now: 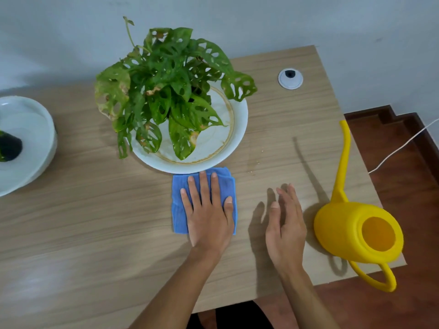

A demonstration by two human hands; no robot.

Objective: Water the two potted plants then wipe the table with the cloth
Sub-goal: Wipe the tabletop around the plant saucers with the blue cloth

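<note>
A: Cloth (204,203) status? Loc req'd.

B: Blue, folded approx. square, flat on table (71,222), just past centre toward 12 o'clock. Far edge touches or nearly touches white dish (237,129) of leafy plant (166,91); can't tell which.

A: Left hand (209,214)?

B: Palm down on cloth, fingers (202,186) straight and slightly spread, pointing to 12 o'clock. Pressing flat, no pinch, no curl round fabric.

A: Right hand (285,224)?

B: At 3 o'clock of cloth, apart from it. Turned on edge, fingers straight and close together, holding nothing. Contact w/ table: cannot tell; shadow lies just at its 9 o'clock.

A: Watering can (356,233)?

B: Yellow, upright at table's 3 o'clock edge, near right hand, not touched. Spout aims to 12 o'clock, handle overhangs edge toward 5 o'clock.

A: Second plant?

B: White bowl (35,129) at 9 o'clock, cut off by frame; dark clump (9,146) inside. Well apart from cloth.

A: Other items?

B: Round grey cable port (290,78) at 1 o'clock of table. A few droplets (255,162) on wood at 1 o'clock of cloth. White cord (403,143) over brown floor (403,186) beyond the 3 o'clock edge.
</note>
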